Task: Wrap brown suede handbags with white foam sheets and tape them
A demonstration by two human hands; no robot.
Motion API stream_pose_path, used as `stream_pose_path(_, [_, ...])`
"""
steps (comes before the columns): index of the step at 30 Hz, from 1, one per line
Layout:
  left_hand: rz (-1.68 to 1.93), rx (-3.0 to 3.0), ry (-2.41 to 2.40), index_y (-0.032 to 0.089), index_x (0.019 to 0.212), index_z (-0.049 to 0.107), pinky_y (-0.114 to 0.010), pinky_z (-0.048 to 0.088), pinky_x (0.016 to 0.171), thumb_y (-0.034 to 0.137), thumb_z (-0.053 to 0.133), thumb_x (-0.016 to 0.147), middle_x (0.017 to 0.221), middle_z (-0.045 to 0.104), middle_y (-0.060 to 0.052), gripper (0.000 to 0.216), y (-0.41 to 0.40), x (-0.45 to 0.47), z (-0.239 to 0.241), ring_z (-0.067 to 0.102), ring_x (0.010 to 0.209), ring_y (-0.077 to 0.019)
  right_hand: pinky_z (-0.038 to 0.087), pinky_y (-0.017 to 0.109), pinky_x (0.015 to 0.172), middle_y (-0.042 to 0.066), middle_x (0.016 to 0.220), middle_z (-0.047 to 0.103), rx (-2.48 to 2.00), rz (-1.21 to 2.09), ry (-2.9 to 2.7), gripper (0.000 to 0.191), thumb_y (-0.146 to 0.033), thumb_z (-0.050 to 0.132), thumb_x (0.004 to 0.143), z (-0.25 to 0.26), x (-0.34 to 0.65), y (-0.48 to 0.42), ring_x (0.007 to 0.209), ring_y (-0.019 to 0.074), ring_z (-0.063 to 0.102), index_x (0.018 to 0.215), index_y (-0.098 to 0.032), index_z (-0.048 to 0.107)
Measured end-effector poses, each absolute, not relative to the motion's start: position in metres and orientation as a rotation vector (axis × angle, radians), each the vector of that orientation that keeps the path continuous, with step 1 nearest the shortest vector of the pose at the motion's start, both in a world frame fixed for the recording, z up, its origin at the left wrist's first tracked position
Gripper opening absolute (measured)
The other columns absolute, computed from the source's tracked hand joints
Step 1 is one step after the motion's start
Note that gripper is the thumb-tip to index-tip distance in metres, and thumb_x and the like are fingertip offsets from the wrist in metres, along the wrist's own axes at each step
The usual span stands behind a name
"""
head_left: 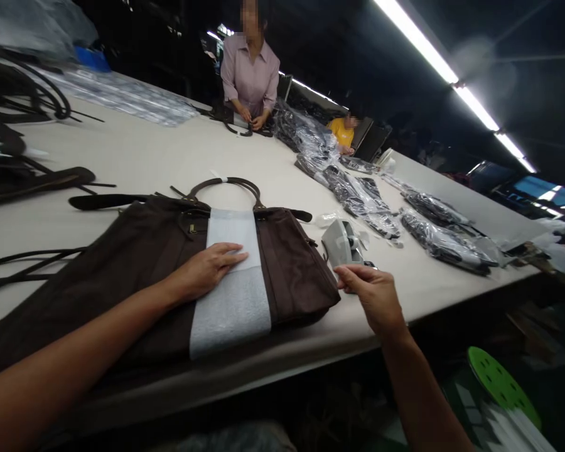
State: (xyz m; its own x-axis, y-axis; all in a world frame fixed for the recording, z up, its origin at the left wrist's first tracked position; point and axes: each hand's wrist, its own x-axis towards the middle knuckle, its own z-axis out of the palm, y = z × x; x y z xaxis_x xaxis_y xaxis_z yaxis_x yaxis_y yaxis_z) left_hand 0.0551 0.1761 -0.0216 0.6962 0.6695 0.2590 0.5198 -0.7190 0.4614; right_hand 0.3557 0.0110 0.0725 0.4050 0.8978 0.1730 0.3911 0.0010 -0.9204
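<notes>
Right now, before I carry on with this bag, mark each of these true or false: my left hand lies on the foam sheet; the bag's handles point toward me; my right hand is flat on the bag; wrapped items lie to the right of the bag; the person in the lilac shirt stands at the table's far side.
1. The left hand lies on the white foam sheet: true.
2. The brown handbag has its handles toward the wearer: false, they point away.
3. The right hand is flat on the handbag: false, it is beside it, fingers pinched.
4. Plastic-wrapped items lie right of the handbag: true.
5. The person in the lilac shirt stands at the table far side: true.
</notes>
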Motion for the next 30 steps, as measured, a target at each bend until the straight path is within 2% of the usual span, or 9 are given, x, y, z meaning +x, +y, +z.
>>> stream_pose_path(4, [0.627,2.563,0.908,0.025,0.129,0.062,-0.038,0.04,0.112,0.042,0.029,0.097,0.137,0.057,-0.006,0.048,0.176,0.054,-0.026,0.05,0.128,-0.0199,0.048,0.024,0.055,0.003,0.06,0.066,-1.479,0.88,-1.31,0.023,-0.039,0.077,0.072,0.078,0.292,0.053,0.053,0.012,0.057,0.077,-0.016,0.077])
stream_pose_path(7, [0.639,2.565,0.916,0.024,0.128,0.062,-0.039,0.041,0.111,0.035,0.033,0.096,0.137,0.057,-0.008,0.045,0.176,0.055,-0.027,0.051,0.127,-0.021,0.048,0.021,0.053,0.003,0.059,0.066,-1.421,1.025,-1.322,0.02,-0.034,0.077,0.071,0.07,0.26,0.081,0.052,0.0101,0.057,0.074,-0.014,0.075])
stream_pose_path(13, [0.663,2.548,0.914,0.027,0.124,0.065,-0.039,0.042,0.11,0.034,0.033,0.097,0.134,0.058,-0.006,0.042,0.176,0.057,-0.03,0.051,0.127,-0.0206,0.044,0.016,0.044,0.002,0.054,0.066,-1.539,1.261,-1.217,0.013,-0.024,0.078,0.07,0.048,0.238,0.118,0.045,0.0067,0.053,0.069,-0.013,0.071])
stream_pose_path(18, [0.685,2.523,0.902,0.025,0.123,0.065,-0.04,0.043,0.109,0.033,0.033,0.097,0.134,0.059,-0.007,0.043,0.174,0.059,-0.032,0.051,0.127,-0.0225,0.046,0.015,0.043,0.003,0.052,0.065,-1.679,1.385,-1.199,0.014,-0.016,0.078,0.07,0.034,0.241,0.126,0.041,0.0057,0.053,0.066,-0.011,0.066])
stream_pose_path(22, [0.687,2.503,0.901,0.022,0.125,0.064,-0.041,0.042,0.109,0.031,0.032,0.096,0.135,0.058,-0.01,0.044,0.174,0.06,-0.033,0.05,0.127,-0.0244,0.046,0.015,0.039,0.001,0.052,0.066,-1.718,1.438,-1.182,0.026,-0.018,0.081,0.068,0.029,0.246,0.128,0.038,0.0076,0.053,0.074,-0.015,0.056])
stream_pose_path(27, [0.686,2.499,0.909,0.023,0.124,0.065,-0.04,0.042,0.109,0.03,0.033,0.096,0.135,0.058,-0.008,0.044,0.175,0.061,-0.034,0.05,0.127,-0.0237,0.047,0.018,0.038,0.0,0.052,0.066,-1.756,1.513,-1.224,0.041,-0.026,0.084,0.068,0.025,0.254,0.132,0.037,0.0094,0.053,0.078,-0.02,0.044])
stream_pose_path(30, [0.678,2.5,0.909,0.023,0.124,0.065,-0.04,0.042,0.11,0.03,0.034,0.095,0.135,0.058,-0.008,0.043,0.176,0.061,-0.033,0.05,0.127,-0.0235,0.038,0.015,0.034,-0.002,0.045,0.061,-1.773,1.506,-1.329,0.041,-0.032,0.084,0.069,0.024,0.259,0.131,0.034,0.0084,0.049,0.074,-0.02,0.045])
